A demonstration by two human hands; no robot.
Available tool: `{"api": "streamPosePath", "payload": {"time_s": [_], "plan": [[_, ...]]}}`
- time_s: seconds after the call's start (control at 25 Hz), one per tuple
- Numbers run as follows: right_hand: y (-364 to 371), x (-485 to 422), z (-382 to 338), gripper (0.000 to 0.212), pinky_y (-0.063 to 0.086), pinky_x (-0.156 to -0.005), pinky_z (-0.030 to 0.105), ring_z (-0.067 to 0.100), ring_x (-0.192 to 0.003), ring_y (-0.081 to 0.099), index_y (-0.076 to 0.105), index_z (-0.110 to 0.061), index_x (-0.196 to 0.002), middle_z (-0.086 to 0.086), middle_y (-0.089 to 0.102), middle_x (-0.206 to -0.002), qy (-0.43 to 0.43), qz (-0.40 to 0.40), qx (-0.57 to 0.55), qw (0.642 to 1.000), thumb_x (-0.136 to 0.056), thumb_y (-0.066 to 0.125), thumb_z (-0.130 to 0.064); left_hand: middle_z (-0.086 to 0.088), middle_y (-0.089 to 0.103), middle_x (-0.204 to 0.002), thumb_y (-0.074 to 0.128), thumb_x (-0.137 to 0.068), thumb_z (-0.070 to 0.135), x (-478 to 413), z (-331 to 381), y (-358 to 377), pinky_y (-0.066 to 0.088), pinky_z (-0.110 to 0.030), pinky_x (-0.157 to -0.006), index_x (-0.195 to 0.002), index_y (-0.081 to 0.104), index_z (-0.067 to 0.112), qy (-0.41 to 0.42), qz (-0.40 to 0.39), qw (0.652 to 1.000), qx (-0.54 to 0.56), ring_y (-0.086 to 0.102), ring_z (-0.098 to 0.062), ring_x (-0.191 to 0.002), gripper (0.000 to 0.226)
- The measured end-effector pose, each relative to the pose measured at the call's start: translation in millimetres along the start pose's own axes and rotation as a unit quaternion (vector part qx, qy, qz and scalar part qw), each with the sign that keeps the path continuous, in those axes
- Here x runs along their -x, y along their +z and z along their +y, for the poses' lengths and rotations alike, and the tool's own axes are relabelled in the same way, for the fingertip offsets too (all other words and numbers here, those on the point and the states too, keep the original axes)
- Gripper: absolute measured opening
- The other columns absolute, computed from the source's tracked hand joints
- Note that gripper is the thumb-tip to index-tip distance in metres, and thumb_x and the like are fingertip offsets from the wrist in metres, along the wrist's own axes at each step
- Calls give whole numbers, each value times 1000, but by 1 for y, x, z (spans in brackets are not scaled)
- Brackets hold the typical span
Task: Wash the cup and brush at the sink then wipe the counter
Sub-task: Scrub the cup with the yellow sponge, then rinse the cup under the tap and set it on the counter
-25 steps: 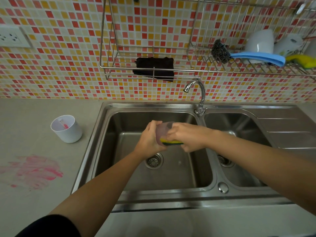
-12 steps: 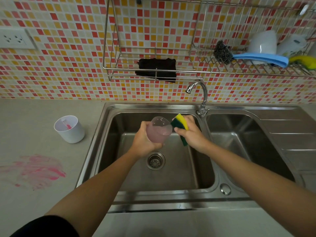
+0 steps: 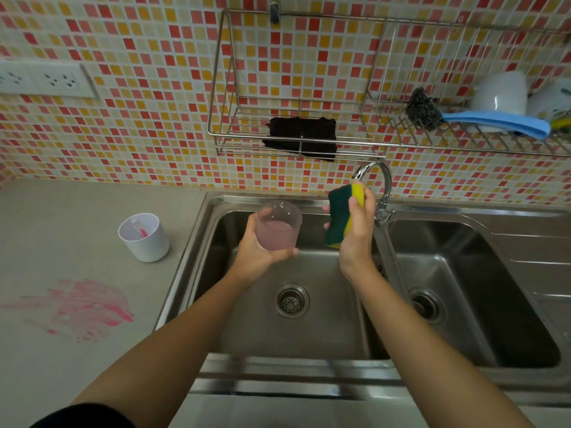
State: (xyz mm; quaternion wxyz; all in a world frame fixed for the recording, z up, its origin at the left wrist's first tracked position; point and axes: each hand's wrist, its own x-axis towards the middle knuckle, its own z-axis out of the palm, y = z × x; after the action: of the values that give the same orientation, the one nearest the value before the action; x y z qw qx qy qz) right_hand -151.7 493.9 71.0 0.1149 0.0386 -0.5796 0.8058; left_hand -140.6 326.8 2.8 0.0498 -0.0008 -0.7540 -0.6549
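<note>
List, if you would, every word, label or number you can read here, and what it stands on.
No text is readable.
The translucent plastic cup in the left hand, the yellow and green sponge in the right hand and the white cup on the grey counter show no lettering.
The green print on the white mug at the right edge is too blurred to read.

left arm (image 3: 173, 344): bare forearm, black sleeve (image 3: 86, 417) on upper part | right arm (image 3: 417, 350): bare
</note>
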Motion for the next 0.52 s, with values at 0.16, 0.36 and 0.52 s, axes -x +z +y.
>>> {"api": "streamPosePath", "payload": {"time_s": [0.16,0.36,0.52], "plan": [[41,-24,-38,32,47,-53,23,19,-77,60,46,-26,-113,9,56,-96,-43,-36,-163,985,-83,36,-28,12,48,-125,91,-55,20,-2,2,-20,52,-26,-86,-128,35,38,-5,14,1000,-7,50,-11,-115,94],[101,-92,-74,38,50,-68,29,22,-91,59,39,-18,-130,9,55,-113,36,-46,-43,997,-95,39,-34,10,50,-125,91,-54,25,6,2,-42,53,-24,-85,-132,35,32,-6,8,999,-38,53,-11,-114,96],[152,-137,-63,51,31,-102,38,29,-133,33,20,-27,-145,9,27,-149,43,-88,274,957,-97,33,-35,15,49,-127,91,-56,20,17,-1,-58,51,-17,-85,-129,37,41,2,7,999,-54,52,-1,-115,94]]}}
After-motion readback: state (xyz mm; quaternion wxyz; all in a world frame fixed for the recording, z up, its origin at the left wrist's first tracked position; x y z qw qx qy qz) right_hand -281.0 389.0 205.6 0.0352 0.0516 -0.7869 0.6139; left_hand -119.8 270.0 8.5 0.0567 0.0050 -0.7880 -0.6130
